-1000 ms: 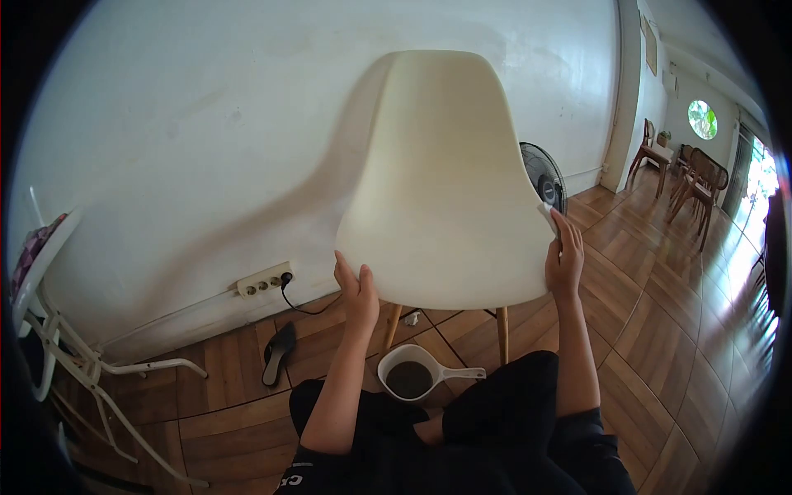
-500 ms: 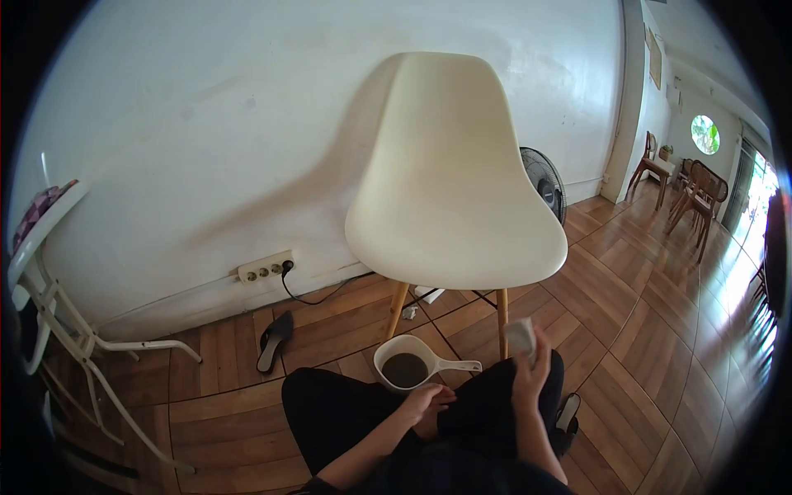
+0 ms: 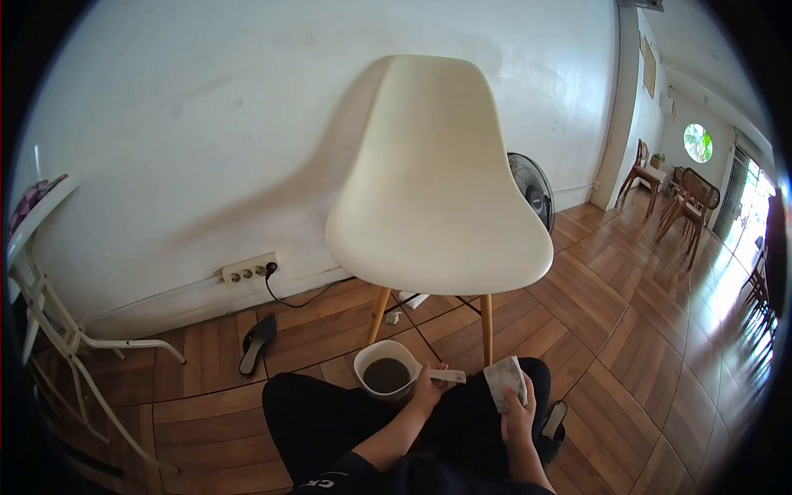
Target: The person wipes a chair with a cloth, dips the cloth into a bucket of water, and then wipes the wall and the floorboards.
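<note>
A white water dipper (image 3: 360, 369) with dark, murky liquid (image 3: 386, 376) in it is by my crossed legs. My left hand (image 3: 424, 391) is closed around its handle close to the bowl, and the handle's end sticks out to the right. In my right hand (image 3: 517, 407) is a folded, greyish-white cloth (image 3: 500, 381) with darker smudges, pinched above my right knee. Directly in front of me stands a cream plastic chair (image 3: 441, 181) with wooden legs, its seat facing me. Neither hand touches the chair.
A power strip (image 3: 250, 271) with a plugged cord is on the wall. On the tiled floor lie a black slipper (image 3: 257, 342), another shoe (image 3: 553, 433) and a crumpled scrap (image 3: 393, 317). A fan (image 3: 532, 191) stands behind the chair, a white metal-legged stand (image 3: 70, 330) at left.
My left hand has moved from my lap onto the dipper's handle. My right hand has lowered slightly, and the cloth now shows its broad side. The view has shifted a little.
</note>
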The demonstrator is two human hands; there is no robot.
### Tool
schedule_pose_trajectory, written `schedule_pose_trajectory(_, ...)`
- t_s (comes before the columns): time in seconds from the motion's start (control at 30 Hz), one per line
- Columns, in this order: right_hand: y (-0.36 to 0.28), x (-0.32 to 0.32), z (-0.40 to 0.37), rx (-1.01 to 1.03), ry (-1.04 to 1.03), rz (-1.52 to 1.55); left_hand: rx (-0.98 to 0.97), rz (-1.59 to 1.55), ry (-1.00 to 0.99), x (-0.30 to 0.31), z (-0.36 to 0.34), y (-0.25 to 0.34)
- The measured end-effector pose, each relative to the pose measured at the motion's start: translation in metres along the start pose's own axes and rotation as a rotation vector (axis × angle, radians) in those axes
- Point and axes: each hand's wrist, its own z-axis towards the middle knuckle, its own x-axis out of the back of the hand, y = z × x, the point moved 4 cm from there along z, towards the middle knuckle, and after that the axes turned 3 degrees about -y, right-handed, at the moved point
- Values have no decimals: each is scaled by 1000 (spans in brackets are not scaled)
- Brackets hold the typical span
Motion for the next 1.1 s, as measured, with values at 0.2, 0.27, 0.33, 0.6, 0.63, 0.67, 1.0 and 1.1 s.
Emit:
schedule_pose_trajectory(0.2,10,6,6,-44,13,-2,-221,80,216,-9,-37,4)
schedule_pose_trajectory(0.27,14,1,8,-47,-15,23,-334,70,212,-19,-52,11)
schedule_pose_trajectory(0.33,17,-4,9,-44,-34,17,-349,73,273,-24,-66,14)
schedule_pose_trajectory(0.6,6,-29,2,-51,-91,25,-274,154,319,-37,-116,34)
schedule_pose_trajectory(0.63,2,-32,0,-62,-90,22,-272,150,330,-40,-122,36)
schedule_pose_trajectory(0.67,-3,-35,0,-49,-121,7,-243,199,247,-44,-126,35)
schedule_pose_trajectory(1.0,-88,-122,13,415,-606,-585,-36,521,1,-107,-223,79)
schedule_pose_trajectory(1.1,-92,-161,20,599,-890,-812,-9,631,-68,-127,-256,91)
